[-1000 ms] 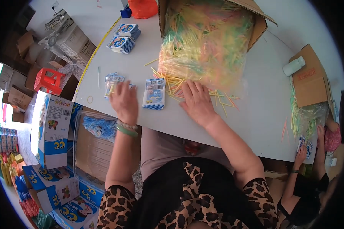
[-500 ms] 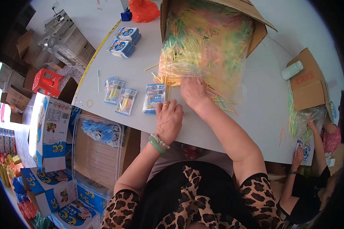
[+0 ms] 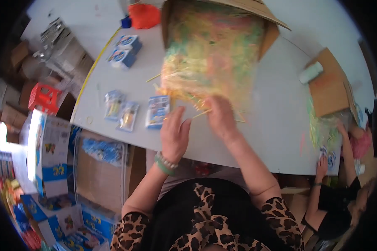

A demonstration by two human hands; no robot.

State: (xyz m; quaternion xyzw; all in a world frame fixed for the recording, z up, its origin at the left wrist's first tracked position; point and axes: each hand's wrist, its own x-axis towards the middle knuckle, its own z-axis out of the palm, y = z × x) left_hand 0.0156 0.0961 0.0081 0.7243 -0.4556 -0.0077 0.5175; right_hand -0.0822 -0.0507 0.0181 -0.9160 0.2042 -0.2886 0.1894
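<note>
My right hand is closed on a thin yellow stick, just in front of a large clear bag full of coloured plastic sticks. The bag spills from a cardboard box, and loose yellow and orange sticks lie at its mouth. My left hand is open with fingers stretched, beside a blue-and-white packet. Farther left are two clear-fronted packets with yellowish sticks showing inside. Motion blurs both hands.
Two stacks of blue packets stand at the table's far left, near a red bag. Below the left edge sits a clear plastic bin with blue wrappers, beside printed cartons. At right, another person's hands work near a cardboard box.
My right hand has drawn back from the bag's mouth with a yellow stick. My left hand has lifted off the packet's lower corner, its fingers spreading. The whole view has shifted slightly.
</note>
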